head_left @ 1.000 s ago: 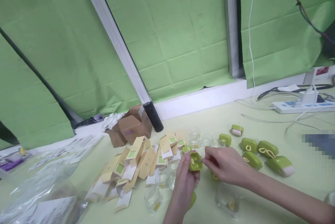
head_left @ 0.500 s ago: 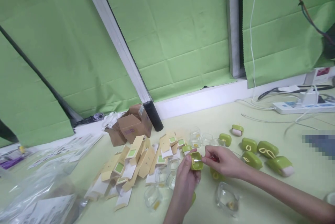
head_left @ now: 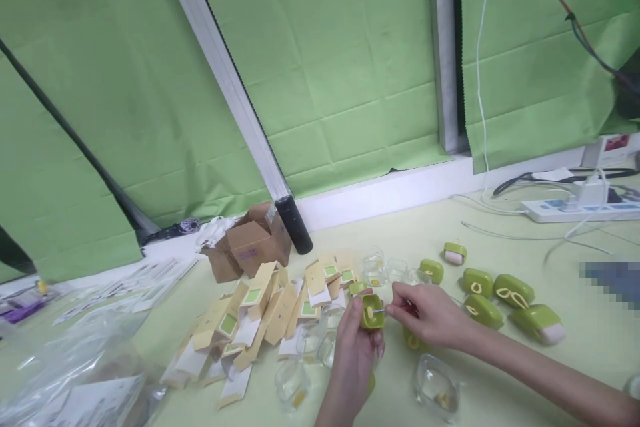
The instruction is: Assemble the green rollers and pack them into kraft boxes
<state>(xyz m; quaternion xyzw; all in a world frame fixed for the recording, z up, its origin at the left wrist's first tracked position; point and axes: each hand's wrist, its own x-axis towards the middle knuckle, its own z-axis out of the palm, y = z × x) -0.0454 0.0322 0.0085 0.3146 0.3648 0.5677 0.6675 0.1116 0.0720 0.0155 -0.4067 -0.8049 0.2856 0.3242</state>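
My left hand [head_left: 350,357] is closed around a small green case [head_left: 373,324], its open side turned up toward me. A pale yellow oval piece shows inside the case. My right hand [head_left: 431,315] pinches a thin tool [head_left: 379,311] with a metal shaft and a bit of red handle, which looks like a small screwdriver. Its tip reaches into the case; the contact point is too small to make out. Another green case [head_left: 413,337] lies partly hidden beneath my right hand. Just in front of it stands a clear plastic cover [head_left: 437,380].
Several green cases [head_left: 510,288] with cream loops lie to the right. Opened cream cartons [head_left: 267,310] are heaped left of my hands, with clear covers [head_left: 291,380] beside them. Farther back are a brown cardboard box [head_left: 250,244], a black cylinder [head_left: 294,224] and a white power strip [head_left: 555,210].
The green case has tilted slightly and moved a little down and left, showing more of its inside. The tool tip stays in it, with less of the shaft over the opening.
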